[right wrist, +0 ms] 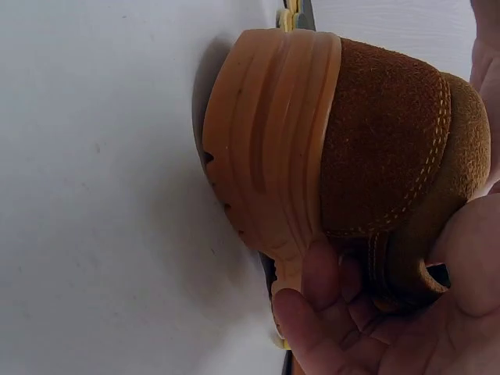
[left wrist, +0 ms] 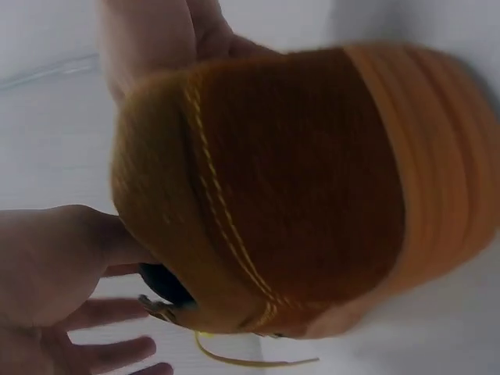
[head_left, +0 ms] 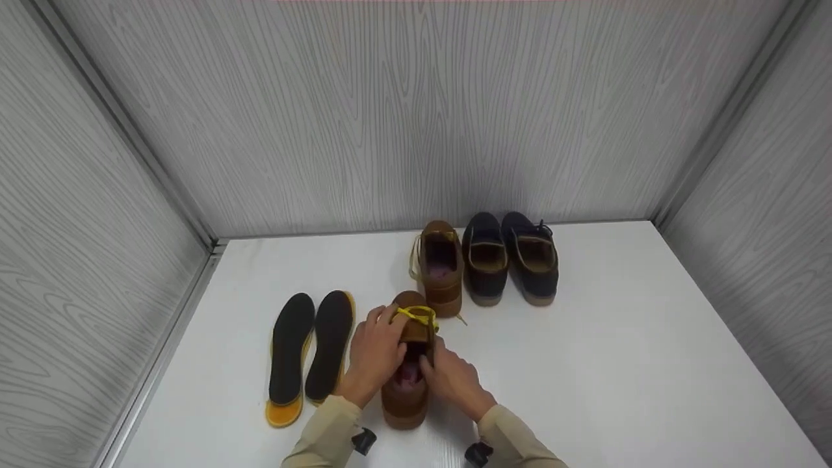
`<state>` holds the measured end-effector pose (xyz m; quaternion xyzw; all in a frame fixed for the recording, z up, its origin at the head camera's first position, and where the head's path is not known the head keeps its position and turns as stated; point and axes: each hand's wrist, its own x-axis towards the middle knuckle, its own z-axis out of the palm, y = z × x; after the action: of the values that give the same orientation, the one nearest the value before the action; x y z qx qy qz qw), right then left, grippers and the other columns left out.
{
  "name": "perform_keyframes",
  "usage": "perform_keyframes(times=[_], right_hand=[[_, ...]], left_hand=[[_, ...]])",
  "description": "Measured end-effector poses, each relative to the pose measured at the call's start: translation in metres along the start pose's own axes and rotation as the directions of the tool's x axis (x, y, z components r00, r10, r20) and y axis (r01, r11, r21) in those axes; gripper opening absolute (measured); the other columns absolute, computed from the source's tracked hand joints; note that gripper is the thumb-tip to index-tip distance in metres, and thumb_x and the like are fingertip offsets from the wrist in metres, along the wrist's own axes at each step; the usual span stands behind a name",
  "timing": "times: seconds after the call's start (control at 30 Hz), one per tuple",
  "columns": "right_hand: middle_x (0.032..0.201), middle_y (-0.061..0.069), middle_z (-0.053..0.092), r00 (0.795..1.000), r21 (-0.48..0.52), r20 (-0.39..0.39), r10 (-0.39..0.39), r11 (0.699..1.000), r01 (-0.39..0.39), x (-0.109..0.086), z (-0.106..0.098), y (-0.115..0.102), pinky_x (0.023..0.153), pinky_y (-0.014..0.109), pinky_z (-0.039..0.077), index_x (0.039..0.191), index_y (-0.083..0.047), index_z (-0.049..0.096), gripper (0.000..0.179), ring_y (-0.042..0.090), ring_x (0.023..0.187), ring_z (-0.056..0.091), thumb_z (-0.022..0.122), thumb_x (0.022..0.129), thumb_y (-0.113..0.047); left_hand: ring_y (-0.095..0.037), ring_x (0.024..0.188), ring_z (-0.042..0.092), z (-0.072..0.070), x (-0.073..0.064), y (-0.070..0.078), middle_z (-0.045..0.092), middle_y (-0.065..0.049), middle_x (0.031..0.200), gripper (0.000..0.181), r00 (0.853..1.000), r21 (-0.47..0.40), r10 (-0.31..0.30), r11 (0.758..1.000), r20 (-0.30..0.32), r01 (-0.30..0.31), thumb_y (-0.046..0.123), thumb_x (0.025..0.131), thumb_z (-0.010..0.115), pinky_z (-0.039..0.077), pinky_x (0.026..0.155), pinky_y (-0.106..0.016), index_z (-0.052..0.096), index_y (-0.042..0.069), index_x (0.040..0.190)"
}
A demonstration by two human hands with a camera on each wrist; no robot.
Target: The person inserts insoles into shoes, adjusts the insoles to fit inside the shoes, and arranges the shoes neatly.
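Observation:
A brown suede shoe [head_left: 405,409] with yellow laces [head_left: 419,314] and a ribbed tan sole stands near the front, toe pointing away. My left hand [head_left: 377,354] holds its left side by the opening. The left thumb reaches the opening and the fingers lie near the laces. On the opposite side, my right hand [head_left: 455,380] grips the collar, thumb at the opening and fingers along the outer side, as the right wrist view shows. A pinkish patch is visible inside the shoe. The heel hides part of both hands in the left wrist view.
Two black insoles [head_left: 292,351] with orange undersides lie left of the shoe. Behind it stands another brown shoe [head_left: 443,286] with loose laces. A pair of dark navy shoes [head_left: 486,286] stands right of that, near the grey wood-grain back wall [head_left: 403,117].

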<state>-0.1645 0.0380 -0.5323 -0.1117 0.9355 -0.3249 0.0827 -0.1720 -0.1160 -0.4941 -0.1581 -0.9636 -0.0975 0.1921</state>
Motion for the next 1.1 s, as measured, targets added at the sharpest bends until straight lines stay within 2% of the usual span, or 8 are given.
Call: perform_keyframes(times=[0.1, 0.2, 0.3, 0.47, 0.57, 0.73, 0.9, 1.1], right_hand=[[0.116, 0.019, 0.061, 1.0, 0.014, 0.012, -0.012, 1.0, 0.012, -0.001, 0.002, 0.003, 0.078, 0.053, 0.047, 0.139, 0.002, 0.036, 0.05, 0.034, 0.1, 0.062, 0.043, 0.1, -0.026], [0.12, 0.019, 0.06, 1.0, 0.022, 0.016, -0.023, 0.999, 0.023, 0.0, 0.004, 0.002, 0.079, 0.053, 0.047, 0.141, 0.002, 0.034, 0.05, 0.035, 0.103, 0.061, 0.042, 0.1, -0.026], [0.118, 0.02, 0.061, 0.999, 0.017, -0.001, -0.038, 0.999, 0.038, 0.0, 0.004, 0.003, 0.076, 0.054, 0.048, 0.14, 0.002, 0.034, 0.049, 0.036, 0.1, 0.062, 0.042, 0.1, -0.025], [0.11, 0.019, 0.063, 0.998, -0.013, -0.018, -0.064, 0.998, 0.064, -0.002, 0.003, 0.003, 0.068, 0.052, 0.049, 0.138, 0.004, 0.035, 0.047, 0.033, 0.088, 0.064, 0.044, 0.1, -0.022], [0.104, 0.018, 0.064, 0.997, -0.035, -0.019, -0.069, 0.997, 0.068, -0.003, 0.0, 0.002, 0.064, 0.052, 0.049, 0.136, 0.004, 0.037, 0.046, 0.032, 0.083, 0.063, 0.046, 0.099, -0.021], [0.106, 0.017, 0.064, 0.998, -0.042, -0.001, -0.064, 0.997, 0.064, -0.002, -0.002, 0.002, 0.066, 0.053, 0.048, 0.135, 0.002, 0.038, 0.044, 0.033, 0.089, 0.064, 0.046, 0.099, -0.021], [0.107, 0.016, 0.064, 0.997, -0.043, 0.009, -0.079, 0.996, 0.08, -0.001, -0.003, 0.002, 0.066, 0.053, 0.049, 0.135, 0.001, 0.039, 0.043, 0.033, 0.093, 0.064, 0.047, 0.097, -0.019], [0.099, 0.013, 0.064, 0.996, -0.034, 0.032, -0.085, 0.996, 0.086, 0.001, -0.008, 0.004, 0.062, 0.048, 0.048, 0.13, -0.002, 0.042, 0.037, 0.025, 0.08, 0.062, 0.048, 0.096, -0.017]], left_hand=[[-0.03, 0.092, 0.061, 0.005, 0.006, -0.007, 0.063, -0.01, 0.109, 0.029, 1.0, -0.032, -0.003, 0.999, 0.002, 0.003, 0.016, 0.079, 0.075, 0.051, 0.072, -0.044, 0.065, 0.008, 0.105], [-0.026, 0.076, 0.063, 0.006, 0.012, -0.013, 0.066, -0.005, 0.091, 0.017, 0.999, -0.05, -0.033, 0.998, -0.035, 0.031, 0.018, 0.08, 0.075, 0.051, 0.063, -0.041, 0.07, 0.011, 0.095], [-0.024, 0.067, 0.062, 0.005, 0.02, -0.016, 0.065, -0.002, 0.077, 0.008, 0.996, -0.05, -0.049, 0.998, -0.078, 0.045, 0.018, 0.08, 0.075, 0.049, 0.055, -0.04, 0.073, 0.015, 0.087], [-0.024, 0.06, 0.062, 0.008, 0.039, -0.025, 0.065, -0.003, 0.069, 0.003, 0.995, -0.054, -0.003, 0.999, -0.096, -0.002, 0.017, 0.08, 0.075, 0.047, 0.049, -0.039, 0.072, 0.017, 0.081], [-0.026, 0.062, 0.063, 0.012, 0.051, -0.033, 0.066, -0.004, 0.071, 0.009, 0.998, -0.104, 0.026, 0.994, -0.048, -0.031, 0.022, 0.084, 0.072, 0.047, 0.05, -0.041, 0.069, 0.015, 0.079], [-0.023, 0.066, 0.061, 0.022, 0.07, -0.051, 0.067, -0.002, 0.076, 0.016, 0.993, -0.223, 0.053, 0.974, 0.101, -0.029, 0.027, 0.09, 0.066, 0.047, 0.057, -0.042, 0.068, 0.014, 0.081], [-0.017, 0.064, 0.055, 0.034, 0.08, -0.064, 0.063, 0.001, 0.074, 0.017, 0.971, -0.319, 0.076, 0.948, 0.226, 0.0, 0.027, 0.091, 0.065, 0.045, 0.062, -0.038, 0.069, 0.013, 0.083], [-0.015, 0.067, 0.051, 0.05, 0.089, -0.071, 0.06, 0.002, 0.077, 0.017, 0.934, -0.376, 0.05, 0.922, 0.355, 0.094, 0.028, 0.09, 0.066, 0.043, 0.063, -0.035, 0.065, 0.011, 0.086]])
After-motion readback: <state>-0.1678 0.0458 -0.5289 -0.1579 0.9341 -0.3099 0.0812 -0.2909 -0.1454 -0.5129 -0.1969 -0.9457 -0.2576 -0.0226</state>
